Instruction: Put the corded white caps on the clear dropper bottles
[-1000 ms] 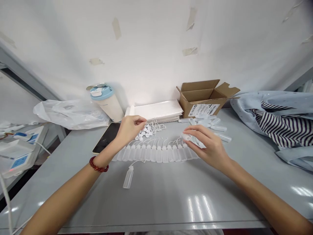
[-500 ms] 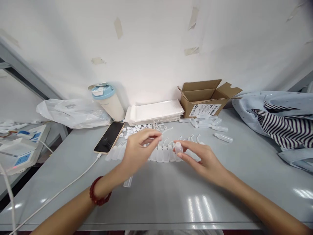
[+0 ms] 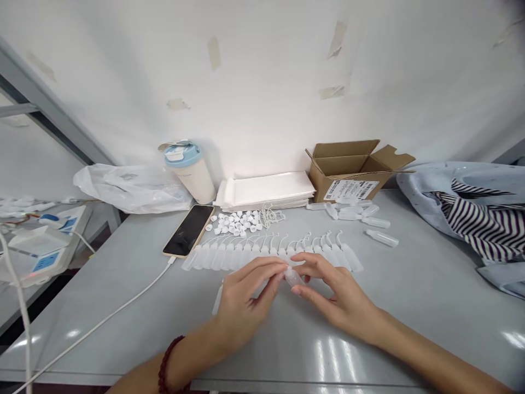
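Note:
My right hand point(image 3: 342, 293) holds a small translucent squeeze bottle point(image 3: 294, 278), tilted, between thumb and fingers. At the bottle's mouth, the fingertips of my left hand point(image 3: 246, 301) are pinched together. The nozzle with a thin curved tube that this hand carried earlier is hidden by the fingers. Behind both hands lies a row of several bottles point(image 3: 219, 256) with thin curved tubes on their tops. Another bottle point(image 3: 217, 300) lies partly covered by my left hand. White caps point(image 3: 238, 221) are heaped beyond the row, beside a loose bundle of thin tubes point(image 3: 270, 216).
Several loose bottles point(image 3: 382, 238) lie before an open cardboard box point(image 3: 355, 175). White envelopes point(image 3: 266, 190) are stacked at the wall. A phone point(image 3: 188, 230) on a cable, a tumbler point(image 3: 192, 175) and a plastic bag point(image 3: 131, 189) stand left; cloth point(image 3: 471, 202) lies right.
My left hand has come down and right with the nozzle to the bottle's mouth. My right hand has lowered and tilted the bottle. The two hands now meet.

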The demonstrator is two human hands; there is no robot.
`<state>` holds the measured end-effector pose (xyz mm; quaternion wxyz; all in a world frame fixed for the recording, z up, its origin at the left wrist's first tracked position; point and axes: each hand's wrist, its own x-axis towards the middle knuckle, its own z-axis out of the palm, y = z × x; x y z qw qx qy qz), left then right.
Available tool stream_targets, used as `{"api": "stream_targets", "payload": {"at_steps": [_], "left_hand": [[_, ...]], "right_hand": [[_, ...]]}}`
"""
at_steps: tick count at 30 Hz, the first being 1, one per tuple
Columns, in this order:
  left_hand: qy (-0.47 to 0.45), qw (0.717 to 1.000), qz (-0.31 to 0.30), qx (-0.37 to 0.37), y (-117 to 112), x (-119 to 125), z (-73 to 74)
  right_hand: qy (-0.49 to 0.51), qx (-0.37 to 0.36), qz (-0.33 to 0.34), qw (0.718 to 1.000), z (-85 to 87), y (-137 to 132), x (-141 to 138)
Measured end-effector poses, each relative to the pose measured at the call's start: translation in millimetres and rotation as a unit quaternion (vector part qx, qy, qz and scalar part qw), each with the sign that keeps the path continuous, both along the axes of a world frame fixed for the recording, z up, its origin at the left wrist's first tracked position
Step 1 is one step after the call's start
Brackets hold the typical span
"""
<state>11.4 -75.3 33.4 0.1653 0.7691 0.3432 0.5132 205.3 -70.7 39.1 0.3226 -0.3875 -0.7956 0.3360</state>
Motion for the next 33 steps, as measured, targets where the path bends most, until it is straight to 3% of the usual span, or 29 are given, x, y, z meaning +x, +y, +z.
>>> {"api": "stream_targets", "payload": {"at_steps": [7, 12, 15, 18, 23, 26, 33], "left_hand": [[0.059, 0.996, 0.012, 0.071, -6, 0, -8.7], [0.083, 0.993, -0.009, 0.088, -8, -1, -11.1], [0.105, 0.988, -0.025, 0.107, -8, -1, -10.9], [0.111, 0.986, -0.029, 0.121, -8, 0, -10.6], [0.108, 0.988, -0.022, 0.105, -8, 0, -9.3], [0.146, 0.984, -0.026, 0.102, -7, 0, -7.8], [0.215, 0.962, -0.006, 0.167, -5, 0, -4.9]], "right_hand": [[0.002, 0.107, 0.0, 0.994, -1.3, 2, 0], [-0.003, 0.085, -0.006, 0.996, -5.0, 2, 2], [0.021, 0.031, -0.015, 0.999, -5.5, 1, 2], [0.077, -0.086, -0.02, 0.993, -2.9, 1, 0], [0.204, -0.246, 0.018, 0.947, 8.0, 1, -5], [0.249, -0.288, 0.031, 0.924, 13.8, 1, -6], [0.257, -0.319, 0.047, 0.911, 15.7, 2, -5]]}}
